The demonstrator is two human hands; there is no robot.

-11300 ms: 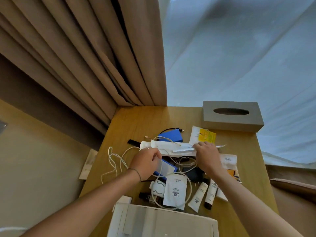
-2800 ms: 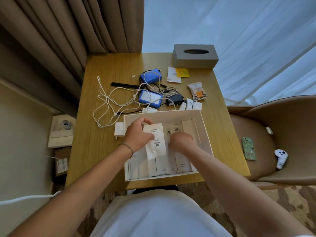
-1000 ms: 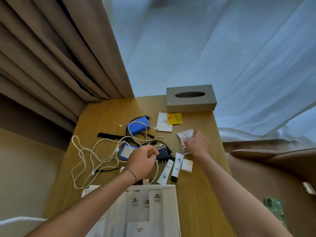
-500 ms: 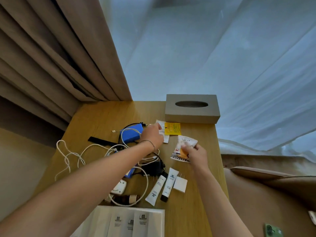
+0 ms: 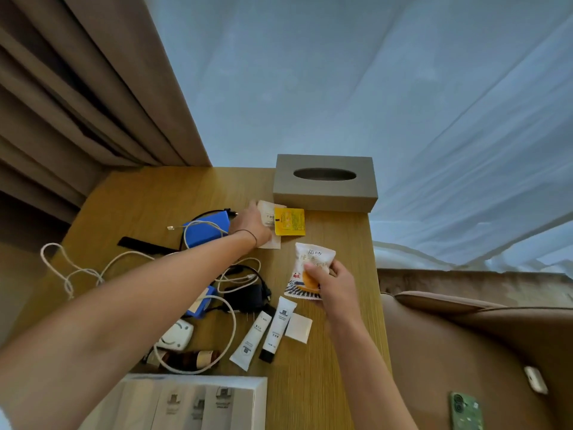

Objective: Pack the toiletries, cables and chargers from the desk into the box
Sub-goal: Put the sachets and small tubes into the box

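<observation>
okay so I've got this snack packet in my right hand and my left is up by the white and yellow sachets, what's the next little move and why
Probably pinch up the white sachet under your left hand, taking the yellow sachet beside it too. Your right hand already holds the snack packet, so both could go into the box in one trip.

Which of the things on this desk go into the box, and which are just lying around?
For the box:
two white tubes
brown bottle
white cables
black charger
white charger
blue packs
white sachet under the left hand
printed packet in the right hand

Lying about:
grey tissue box
green phone on the chair
curtains
</observation>
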